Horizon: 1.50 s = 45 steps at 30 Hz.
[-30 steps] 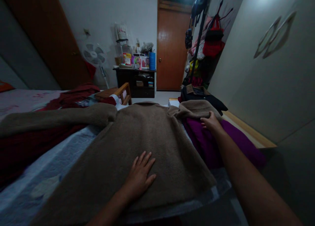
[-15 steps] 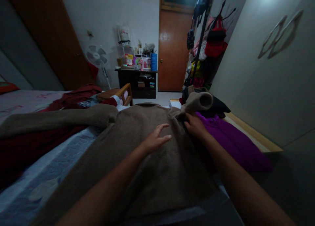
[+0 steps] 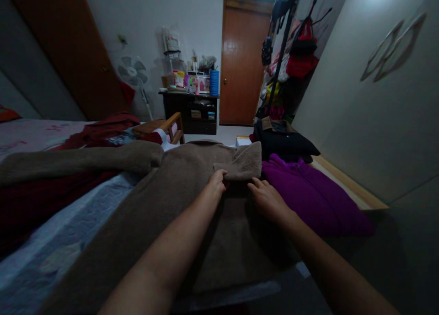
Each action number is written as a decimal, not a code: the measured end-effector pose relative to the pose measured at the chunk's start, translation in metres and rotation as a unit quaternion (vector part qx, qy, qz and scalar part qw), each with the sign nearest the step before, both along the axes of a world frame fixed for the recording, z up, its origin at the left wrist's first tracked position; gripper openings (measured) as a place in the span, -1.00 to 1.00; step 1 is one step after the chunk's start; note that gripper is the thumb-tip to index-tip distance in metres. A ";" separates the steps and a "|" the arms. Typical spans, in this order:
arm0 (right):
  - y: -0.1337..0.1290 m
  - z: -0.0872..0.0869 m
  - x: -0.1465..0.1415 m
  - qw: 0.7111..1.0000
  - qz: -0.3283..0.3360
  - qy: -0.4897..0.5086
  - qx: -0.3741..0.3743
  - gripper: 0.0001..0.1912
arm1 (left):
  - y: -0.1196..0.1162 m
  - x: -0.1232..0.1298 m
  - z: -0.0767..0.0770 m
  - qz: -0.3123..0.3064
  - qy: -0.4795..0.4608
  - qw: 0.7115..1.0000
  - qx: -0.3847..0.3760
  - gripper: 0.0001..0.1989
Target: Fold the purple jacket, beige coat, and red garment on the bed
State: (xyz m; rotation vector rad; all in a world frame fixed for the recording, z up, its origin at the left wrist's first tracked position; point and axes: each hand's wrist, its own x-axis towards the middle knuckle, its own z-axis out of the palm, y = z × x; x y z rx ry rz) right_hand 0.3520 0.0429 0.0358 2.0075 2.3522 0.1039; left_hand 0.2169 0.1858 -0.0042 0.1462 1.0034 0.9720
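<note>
The scene is seen from a single head-worn camera, aimed forward and slightly down along the bed (image 3: 51,242). Both forearms are caught close at the bottom edge, reaching away from the lens. The far door (image 3: 240,63) is faced straight on, well apart, and the wardrobe (image 3: 377,114) is passed closely on the right.
</note>
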 end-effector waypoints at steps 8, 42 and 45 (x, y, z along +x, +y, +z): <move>-0.042 -0.001 -0.010 0.989 -0.093 -0.044 -0.103 -0.43 | 0.010 -0.035 0.039 -0.029 -0.069 0.994 0.077 -0.78; -0.043 -0.059 -0.087 0.958 0.030 0.285 0.011 -0.67 | -0.015 -0.266 -0.001 0.259 0.009 0.954 0.150 -0.76; -0.042 -0.070 -0.079 0.968 -0.019 0.243 0.058 -0.57 | -0.015 -0.274 -0.003 0.277 0.015 0.946 0.168 -0.77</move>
